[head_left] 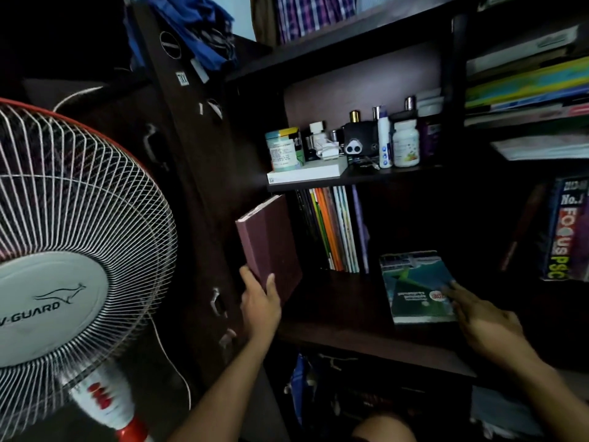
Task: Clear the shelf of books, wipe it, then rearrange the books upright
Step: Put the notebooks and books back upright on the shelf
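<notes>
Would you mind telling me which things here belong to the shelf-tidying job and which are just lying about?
Part of the job:
maroon book, gripped by the left hand
green book, lying flat under the right hand
upright books
shelf board

Just lying about:
fan
bottles and jars on the shelf above
side book stacks

A white wire-caged pedestal fan with red trim point(63, 247) stands left of the dark wooden cabinet; white plastic bottles and jars point(405, 145) crowd an upper shelf, blue cloth point(191, 30) heaped above.
</notes>
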A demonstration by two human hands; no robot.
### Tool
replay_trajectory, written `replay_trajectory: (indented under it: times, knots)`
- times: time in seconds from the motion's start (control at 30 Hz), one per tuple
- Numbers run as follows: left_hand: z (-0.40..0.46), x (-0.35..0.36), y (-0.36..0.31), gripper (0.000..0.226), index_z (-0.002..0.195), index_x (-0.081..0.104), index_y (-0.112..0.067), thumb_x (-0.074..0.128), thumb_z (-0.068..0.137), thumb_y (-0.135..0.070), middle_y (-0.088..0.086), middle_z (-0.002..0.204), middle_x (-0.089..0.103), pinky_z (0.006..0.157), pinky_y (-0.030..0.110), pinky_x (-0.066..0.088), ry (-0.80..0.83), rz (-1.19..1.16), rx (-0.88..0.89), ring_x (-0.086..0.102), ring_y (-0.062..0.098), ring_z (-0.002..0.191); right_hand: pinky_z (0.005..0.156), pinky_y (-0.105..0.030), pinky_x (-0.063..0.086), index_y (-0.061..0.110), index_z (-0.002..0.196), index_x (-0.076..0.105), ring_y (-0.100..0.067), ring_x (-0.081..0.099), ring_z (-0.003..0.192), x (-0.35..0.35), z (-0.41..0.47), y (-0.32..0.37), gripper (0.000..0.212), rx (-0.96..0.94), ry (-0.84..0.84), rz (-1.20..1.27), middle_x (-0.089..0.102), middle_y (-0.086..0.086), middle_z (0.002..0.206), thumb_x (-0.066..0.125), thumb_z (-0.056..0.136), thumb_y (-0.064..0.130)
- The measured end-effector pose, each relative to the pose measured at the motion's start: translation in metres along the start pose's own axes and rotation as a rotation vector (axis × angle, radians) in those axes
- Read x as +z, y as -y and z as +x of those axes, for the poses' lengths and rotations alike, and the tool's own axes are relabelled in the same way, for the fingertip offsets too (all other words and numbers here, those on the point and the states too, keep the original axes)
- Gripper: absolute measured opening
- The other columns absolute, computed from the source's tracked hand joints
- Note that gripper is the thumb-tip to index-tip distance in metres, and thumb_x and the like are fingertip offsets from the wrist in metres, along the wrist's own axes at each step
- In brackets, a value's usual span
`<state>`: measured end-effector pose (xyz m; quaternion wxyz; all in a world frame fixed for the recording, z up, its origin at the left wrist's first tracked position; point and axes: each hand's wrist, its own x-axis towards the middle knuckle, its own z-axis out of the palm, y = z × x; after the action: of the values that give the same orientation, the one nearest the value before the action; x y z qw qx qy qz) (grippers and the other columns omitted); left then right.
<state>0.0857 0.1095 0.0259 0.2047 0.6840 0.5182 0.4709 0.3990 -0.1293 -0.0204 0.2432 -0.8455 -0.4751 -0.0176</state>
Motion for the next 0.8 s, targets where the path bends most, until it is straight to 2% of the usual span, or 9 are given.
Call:
replay_trajectory:
  times: [0.07,0.27,0.37,0.53,0.7,0.8]
  knots:
    - [0.004,0.012,-0.010,0.067,0.157,0.017,-0.011,0.048,0.104,-0.037,0.032,0.128,0.056,0.092,0.048,0.047,0.000,0.010,-0.017,0.058,0.049,0.112,0.103,-0.037,0.037,0.048,0.153,0.026,-0.012,0.037,0.144,-0.002,-0.002,0.004,0.048,0.021,0.003,-0.005,0.015,0.019,0.165,0.024,0.107,0.038]
    - [0.030,0.039,-0.022,0.067,0.158,0.010,-0.014,0.042,0.105,-0.042,0.026,0.131,0.055,0.091,0.047,0.046,0.007,0.066,-0.053,0.058,0.046,0.113,0.099,-0.035,0.034,0.049,0.154,0.022,-0.010,0.036,0.143,-0.004,-0.003,0.007,0.049,0.045,0.023,-0.042,0.010,0.021,0.166,0.026,0.107,0.036]
    - [0.048,0.058,-0.028,0.065,0.156,0.010,-0.017,0.039,0.105,-0.045,0.022,0.130,0.058,0.092,0.048,0.048,0.040,0.125,-0.099,0.060,0.043,0.112,0.104,-0.037,0.030,0.047,0.155,0.019,-0.012,0.033,0.145,-0.004,0.000,0.012,0.048,0.088,0.040,-0.037,0.007,0.019,0.167,0.023,0.108,0.039]
    - [0.084,0.095,-0.046,0.069,0.159,0.002,-0.022,0.036,0.105,-0.048,0.018,0.137,0.057,0.099,0.047,0.046,0.117,0.199,-0.169,0.058,0.040,0.118,0.122,-0.039,0.018,0.037,0.160,0.013,-0.011,0.017,0.153,0.007,0.024,0.013,0.052,0.156,0.054,-0.061,-0.001,0.010,0.168,0.022,0.109,0.028]
    - [0.129,0.139,-0.046,0.078,0.157,-0.010,-0.028,0.039,0.101,-0.051,0.018,0.136,0.056,0.093,0.053,0.054,0.196,0.234,-0.289,0.059,0.041,0.115,0.120,-0.037,0.019,0.033,0.160,0.010,-0.012,0.020,0.153,0.013,0.034,0.005,0.052,0.139,0.041,-0.062,-0.004,0.004,0.169,0.019,0.109,0.035]
    - [0.134,0.147,-0.042,0.078,0.157,-0.010,-0.025,0.040,0.102,-0.048,0.019,0.135,0.056,0.092,0.052,0.055,0.178,0.231,-0.259,0.059,0.041,0.114,0.121,-0.037,0.019,0.033,0.160,0.008,-0.012,0.019,0.153,0.010,0.032,0.007,0.053,0.142,0.041,-0.080,-0.004,0.004,0.169,0.019,0.108,0.035]
